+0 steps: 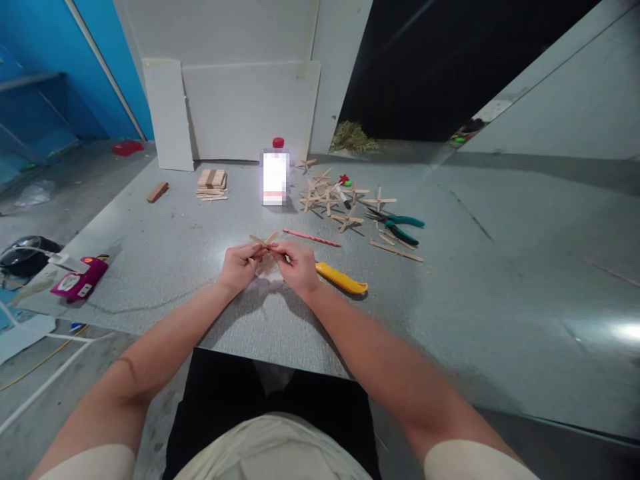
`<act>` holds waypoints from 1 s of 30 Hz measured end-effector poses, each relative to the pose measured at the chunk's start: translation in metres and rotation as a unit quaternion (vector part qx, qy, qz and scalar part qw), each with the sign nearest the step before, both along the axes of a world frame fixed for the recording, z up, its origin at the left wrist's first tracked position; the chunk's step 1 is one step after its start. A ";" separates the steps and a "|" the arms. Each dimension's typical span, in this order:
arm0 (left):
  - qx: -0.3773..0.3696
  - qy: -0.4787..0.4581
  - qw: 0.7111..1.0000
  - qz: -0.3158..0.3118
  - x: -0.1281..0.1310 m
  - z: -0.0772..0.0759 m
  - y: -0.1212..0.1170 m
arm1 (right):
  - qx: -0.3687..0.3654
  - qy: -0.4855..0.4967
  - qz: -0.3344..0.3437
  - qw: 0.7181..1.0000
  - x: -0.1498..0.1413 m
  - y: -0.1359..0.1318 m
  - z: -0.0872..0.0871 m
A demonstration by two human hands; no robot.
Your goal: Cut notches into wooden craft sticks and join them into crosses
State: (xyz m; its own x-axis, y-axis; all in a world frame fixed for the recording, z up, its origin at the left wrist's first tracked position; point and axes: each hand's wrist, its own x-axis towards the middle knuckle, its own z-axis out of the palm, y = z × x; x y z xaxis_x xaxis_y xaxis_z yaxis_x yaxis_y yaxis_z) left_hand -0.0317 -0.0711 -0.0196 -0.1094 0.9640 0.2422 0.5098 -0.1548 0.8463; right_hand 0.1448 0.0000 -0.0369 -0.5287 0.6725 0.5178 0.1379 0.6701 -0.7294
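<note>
Both hands meet over the front middle of the table, fingers pinched around crossed wooden craft sticks (pixel 271 237). My left hand (pixel 239 265) is closed on the left side of the cross, and my right hand (pixel 297 265) is closed on its right side. Two stick ends point up and outward above the fingertips; the joint is mostly hidden by the fingers. Beside my right hand lies a yellow utility knife (pixel 344 279), partly behind the wrist. Just beyond the hands rests a red pencil (pixel 311 237).
Several crossed-stick pieces (pixel 327 197) lie at the back, near teal-handled pliers (pixel 400 223) and a loose stick (pixel 397 251). A red-capped bottle (pixel 275 177) stands left of them. Further left are stacked sticks (pixel 212 183) and a wooden block (pixel 157 192). A purple power adapter (pixel 80 279) sits at the left edge.
</note>
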 end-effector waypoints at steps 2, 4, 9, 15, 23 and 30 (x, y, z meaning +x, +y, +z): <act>0.002 0.000 1.000 -0.006 -0.001 0.000 0.000 | -0.001 0.001 -0.010 1.000 -0.001 -0.002 -0.001; 0.003 -0.001 1.000 -0.013 -0.002 0.001 -0.001 | -0.001 -0.003 -0.012 1.000 -0.001 -0.004 -0.001; 0.002 -0.004 1.000 -0.019 -0.005 0.001 -0.002 | 0.004 -0.027 0.008 1.000 0.002 -0.004 0.005; -0.009 -0.021 1.000 0.005 -0.005 -0.003 0.002 | -0.001 -0.046 0.032 0.998 0.002 -0.001 0.008; -0.033 -0.065 0.997 0.006 -0.008 0.001 0.009 | -0.047 -0.037 0.015 0.998 -0.006 -0.005 0.003; -0.058 -0.052 0.996 -0.047 -0.009 0.002 0.009 | -0.097 0.014 -0.015 0.995 -0.001 0.000 0.010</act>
